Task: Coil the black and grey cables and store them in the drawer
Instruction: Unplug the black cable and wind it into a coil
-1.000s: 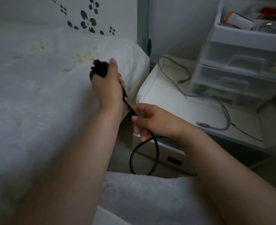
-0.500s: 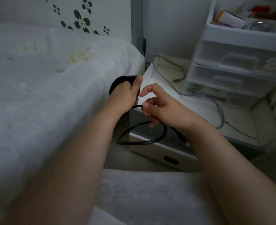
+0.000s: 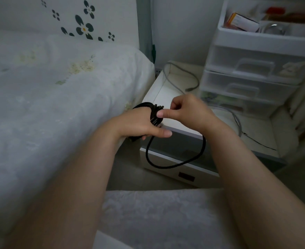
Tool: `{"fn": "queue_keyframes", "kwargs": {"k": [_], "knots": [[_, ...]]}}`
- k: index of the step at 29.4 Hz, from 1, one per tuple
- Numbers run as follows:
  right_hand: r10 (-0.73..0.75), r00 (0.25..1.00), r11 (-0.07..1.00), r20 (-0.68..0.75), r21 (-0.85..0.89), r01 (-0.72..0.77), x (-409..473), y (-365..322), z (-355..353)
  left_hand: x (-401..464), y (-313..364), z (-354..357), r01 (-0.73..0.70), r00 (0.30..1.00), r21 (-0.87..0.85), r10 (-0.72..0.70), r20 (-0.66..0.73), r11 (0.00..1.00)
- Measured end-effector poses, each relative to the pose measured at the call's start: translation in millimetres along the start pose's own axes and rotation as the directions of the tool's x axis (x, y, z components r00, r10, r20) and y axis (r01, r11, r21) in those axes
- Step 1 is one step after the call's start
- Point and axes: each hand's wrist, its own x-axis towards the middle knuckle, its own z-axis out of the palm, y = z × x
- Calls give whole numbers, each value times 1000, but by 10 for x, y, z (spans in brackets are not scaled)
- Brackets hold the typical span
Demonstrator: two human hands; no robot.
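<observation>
My left hand (image 3: 141,123) grips a bundle of black cable (image 3: 154,114) wound into several loops beside the bed's edge. My right hand (image 3: 186,110) pinches the same cable at the top of the bundle, thumb lying across the loops. A loose loop of the black cable (image 3: 177,164) hangs below both hands in front of the nightstand. The grey cable (image 3: 189,76) lies uncoiled on the white nightstand top (image 3: 173,87), curving back past my right hand toward the right side.
A bed with a white floral cover (image 3: 58,105) fills the left. A white plastic drawer unit (image 3: 256,69) stands on the nightstand's back right, with boxes in its open top tray. The nightstand's own drawer front (image 3: 184,173) is below the hanging loop.
My right hand rose from below the bundle to its top, laying another turn of black cable onto it. The hanging loop swung down and right. My left hand turned and kept its grip.
</observation>
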Motion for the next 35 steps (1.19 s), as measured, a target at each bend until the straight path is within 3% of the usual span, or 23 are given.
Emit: {"fn": "queue_keyframes", "kwargs": {"k": [2, 6, 9, 14, 18, 28, 35], "knots": [[3, 1000, 1000, 8, 12, -3, 5, 21, -35, -6, -19, -9, 27, 999, -2, -27, -25, 1000], [-43, 985, 944, 165, 329, -14, -35, 114, -209, -82, -42, -74, 25, 995, -69, -32, -96, 997], [-19, 990, 834, 138, 548, -61, -28, 180, -266, -168, -8, -101, -45, 998, -257, 29, -63, 965], [45, 989, 861, -140, 507, 33, 38, 179, -139, -256, 146, -108, -63, 996, -596, 86, 10, 800], [29, 984, 811, -174, 580, 79, 19, 88, -53, -255, 172, -96, -53, 991, -757, 128, 41, 651], [39, 998, 686, -58, 728, 16, 14, -108, 346, -281, 79, -165, -115, 991, -921, 103, -82, 371], [110, 962, 669, -250, 734, 115, 14, -127, 279, -286, 64, -178, -81, 992, -933, 121, -41, 351]]}}
